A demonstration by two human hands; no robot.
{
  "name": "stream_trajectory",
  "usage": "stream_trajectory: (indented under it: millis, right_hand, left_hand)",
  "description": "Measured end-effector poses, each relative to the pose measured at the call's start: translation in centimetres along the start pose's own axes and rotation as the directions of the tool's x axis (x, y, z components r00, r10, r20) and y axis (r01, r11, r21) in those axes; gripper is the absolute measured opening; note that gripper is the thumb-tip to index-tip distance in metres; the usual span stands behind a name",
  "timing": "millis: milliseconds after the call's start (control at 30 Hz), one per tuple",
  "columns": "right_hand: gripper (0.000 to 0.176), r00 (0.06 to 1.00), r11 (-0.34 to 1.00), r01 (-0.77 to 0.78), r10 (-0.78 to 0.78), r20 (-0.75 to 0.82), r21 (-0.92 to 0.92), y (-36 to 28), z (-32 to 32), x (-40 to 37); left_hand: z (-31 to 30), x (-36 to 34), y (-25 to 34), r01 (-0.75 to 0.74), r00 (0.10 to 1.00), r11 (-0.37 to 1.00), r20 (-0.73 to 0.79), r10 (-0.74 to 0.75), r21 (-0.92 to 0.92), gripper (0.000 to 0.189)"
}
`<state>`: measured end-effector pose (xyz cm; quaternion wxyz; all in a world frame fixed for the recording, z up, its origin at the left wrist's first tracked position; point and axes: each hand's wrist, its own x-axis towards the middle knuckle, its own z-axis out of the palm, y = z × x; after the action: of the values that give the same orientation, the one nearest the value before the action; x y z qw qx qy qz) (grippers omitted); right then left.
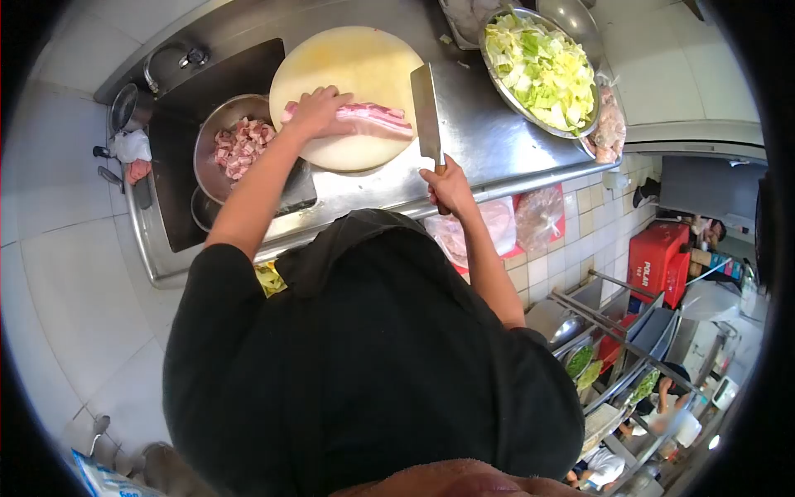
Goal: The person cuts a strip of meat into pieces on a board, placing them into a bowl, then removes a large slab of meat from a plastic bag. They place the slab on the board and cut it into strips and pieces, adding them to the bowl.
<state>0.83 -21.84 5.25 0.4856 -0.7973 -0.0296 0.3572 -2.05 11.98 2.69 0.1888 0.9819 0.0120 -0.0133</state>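
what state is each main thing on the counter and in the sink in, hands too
left hand, resting on the meat slab
right hand, closed around the handle of the cleaver
cleaver, held, blade pointing away from the person
meat slab, raw, lying on the round cutting board
meat chunks, raw, cut up, in a metal bowl
leafy vegetable, chopped, heaped in another bowl
faucet, no running water visible
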Motion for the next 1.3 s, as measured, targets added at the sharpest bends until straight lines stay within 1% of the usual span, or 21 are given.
stream_trajectory:
  millis: [33, 100, 133, 233, 267, 300, 333, 367, 400, 433, 500, 533, 633, 733, 833, 867, 967, 1067, 1133, 1233, 1300]
  right_hand:
    - [0.031, 1.000, 0.999, 0.015, -0.015, 0.007, 0.038, 0.1, 0.0, -0.1]
    - [0.034, 0.999, 0.992, 0.032, -0.035, 0.023, 0.120, 0.9, 0.3, -0.6]
    - [0.037, 0.999, 0.981, -0.003, -0.005, 0.039, 0.194, 1.0, 0.5, -0.8]
    - [0.039, 0.999, 0.982, -0.033, 0.025, 0.046, 0.185, 1.2, 0.9, -1.0]
    - [0.038, 1.000, 0.994, -0.008, 0.006, 0.019, 0.112, 1.0, 1.0, -1.1]
    - [0.037, 1.000, 0.999, 0.018, -0.017, -0.005, 0.035, 0.4, 1.0, -1.2]
    - [0.036, 0.999, 0.998, 0.043, -0.044, -0.024, -0.043, -0.2, 1.2, -1.3]
    - [0.036, 0.996, 0.990, 0.068, -0.074, -0.040, -0.119, -0.6, 1.4, -1.3]
    - [0.040, 0.993, 0.987, 0.074, -0.086, -0.081, -0.144, -1.1, 1.9, -1.3]
    - [0.043, 0.996, 0.994, 0.033, -0.042, -0.084, -0.105, -1.8, 2.0, -1.3]
    - [0.050, 0.994, 0.998, -0.054, 0.052, -0.092, -0.021, -3.6, 1.8, -1.6]
    - [0.057, 0.996, 0.998, -0.064, 0.063, -0.071, -0.020, -3.8, 1.6, -1.7]
    - [0.059, 0.994, 0.998, -0.051, 0.049, -0.101, -0.025, -3.9, 1.4, -2.5]
    - [0.060, 0.998, 0.998, -0.041, 0.039, -0.054, -0.037, -4.3, 1.5, -3.5]
    - [0.059, 0.995, 0.983, -0.092, 0.084, -0.057, -0.158, -4.7, 2.1, -3.5]
    - [0.059, 0.994, 0.974, -0.105, 0.095, -0.063, -0.201, -4.8, 2.3, -3.5]
    - [0.058, 0.996, 0.955, -0.037, 0.013, -0.084, -0.293, -4.4, 2.1, -4.4]
    - [0.057, 0.990, 0.940, -0.126, 0.102, -0.093, -0.316, -5.0, 1.3, -5.9]
    - [0.059, 0.997, 0.930, -0.049, 0.023, -0.076, -0.365, -3.5, 1.2, -4.6]
    - [0.056, 0.997, 0.908, 0.018, -0.050, -0.066, -0.419, -4.0, 2.1, 0.1]
    - [0.056, 0.994, 0.897, 0.075, -0.104, -0.042, -0.437, -5.6, 3.1, 6.3]
  left_hand:
    - [-1.0, 0.2, 0.1, 0.054, 0.981, 0.996, 0.190, -0.040, -0.069, 0.062]
    - [-1.2, -1.3, 1.7, 0.180, 0.966, 0.982, 0.203, -0.163, -0.066, 0.064]
    - [-1.0, -2.1, 2.3, 0.242, 0.951, 0.968, 0.215, -0.223, -0.062, 0.065]
    - [1.8, -2.9, 2.6, 0.190, 0.980, 0.980, 0.071, -0.186, -0.058, 0.061]
    - [2.8, -2.7, 2.9, 0.092, 0.994, 0.988, -0.052, -0.099, -0.123, 0.058]
    - [3.6, -2.0, 3.4, -0.012, 0.983, 0.985, -0.182, -0.020, -0.174, 0.054]
    - [4.0, -1.3, 4.1, -0.118, 0.948, 0.971, -0.315, 0.047, -0.207, 0.051]
    - [4.4, -0.4, 4.6, -0.154, 0.959, 0.963, -0.270, 0.091, -0.223, 0.049]
    - [4.5, 0.7, 5.2, -0.192, 0.964, 0.952, -0.225, 0.138, -0.236, 0.047]
    - [4.5, 1.3, 5.6, -0.232, 0.965, 0.940, -0.178, 0.190, -0.251, 0.046]
    - [4.9, 1.5, 6.2, -0.158, 0.982, 0.963, -0.139, 0.130, -0.218, 0.044]
    - [5.0, 1.6, 6.5, -0.124, 0.988, 0.972, -0.120, 0.101, -0.201, 0.043]
    - [5.8, 1.5, 7.1, 0.033, 0.962, 0.991, -0.266, -0.066, -0.129, 0.039]
    - [6.1, 1.6, 6.6, -0.030, 0.943, 0.985, -0.332, -0.028, -0.169, 0.035]
    - [6.4, 2.1, 6.1, -0.117, 0.946, 0.965, -0.321, 0.036, -0.236, 0.034]
    - [6.6, 2.2, 6.0, -0.101, 0.954, 0.969, -0.299, 0.029, -0.227, 0.033]
    - [5.2, 2.4, 6.9, -0.067, 0.970, 0.976, -0.244, 0.016, -0.205, 0.033]
    - [5.1, 2.4, 7.0, -0.061, 0.975, 0.976, -0.223, 0.014, -0.210, 0.033]
    - [5.4, 2.5, 6.7, -0.067, 0.973, 0.970, -0.229, 0.012, -0.233, 0.031]
    - [6.6, 2.8, 6.1, -0.105, 0.966, 0.952, -0.255, 0.030, -0.287, 0.026]
    - [6.2, 3.0, 5.9, -0.106, 0.960, 0.953, -0.280, 0.023, -0.285, 0.029]
